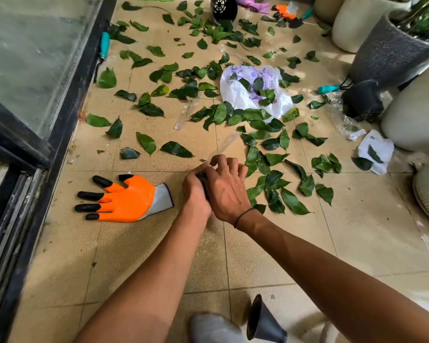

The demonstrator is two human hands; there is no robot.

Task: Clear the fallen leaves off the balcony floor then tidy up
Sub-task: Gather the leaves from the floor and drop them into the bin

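— Dozens of green leaves (270, 144) are lying scattered over the tan tiled floor (139, 256), mostly from ten o'clock round to three o'clock of the hands. What are the hands doing?

— Both are meeting at the middle of the view. The left hand (196, 191) is curling around a small dark thing (203, 180) that I cannot identify, and the right hand (227, 188) is arching over it, fingers bent and pinching at its top. A clear wrapper (227, 142) is lying just beyond them at twelve o'clock; whether it is touching them I cannot tell.

— And near them?

— An orange glove with black fingertips (126, 199) is lying flat on the tiles at nine o'clock, just beside the left hand. A white bag with purple print (253, 92) is sitting at one o'clock among the leaves, with several leaves resting on it. Pale planters (416, 115) are standing along the right edge, a small black pot (362, 100) is lying near them, and a dark cone-shaped pot (263, 323) is lying at six o'clock.
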